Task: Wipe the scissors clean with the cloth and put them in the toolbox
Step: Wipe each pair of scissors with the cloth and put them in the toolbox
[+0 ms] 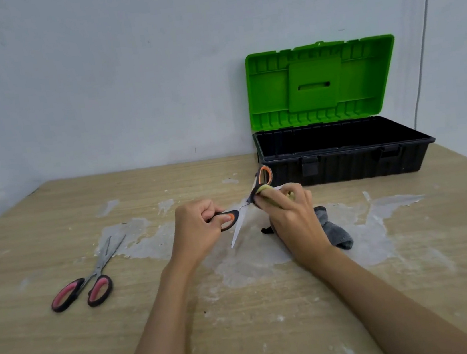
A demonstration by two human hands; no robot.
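Orange-and-black scissors (237,225) are held spread wide open above the table's middle. My left hand (196,230) grips one of their handles. My right hand (287,214) presses a yellowish cloth (264,189) against the scissors near the other handle and the pivot; one blade points down toward the table. A black toolbox (345,167) with its green lid (321,83) raised stands at the back right, its inside dark with no contents visible.
A second pair of scissors (90,278) with pink-and-black handles lies shut on the left of the wooden table (247,325). A grey cloth (334,230) lies under my right wrist. White stains cover the tabletop. A wall stands close behind.
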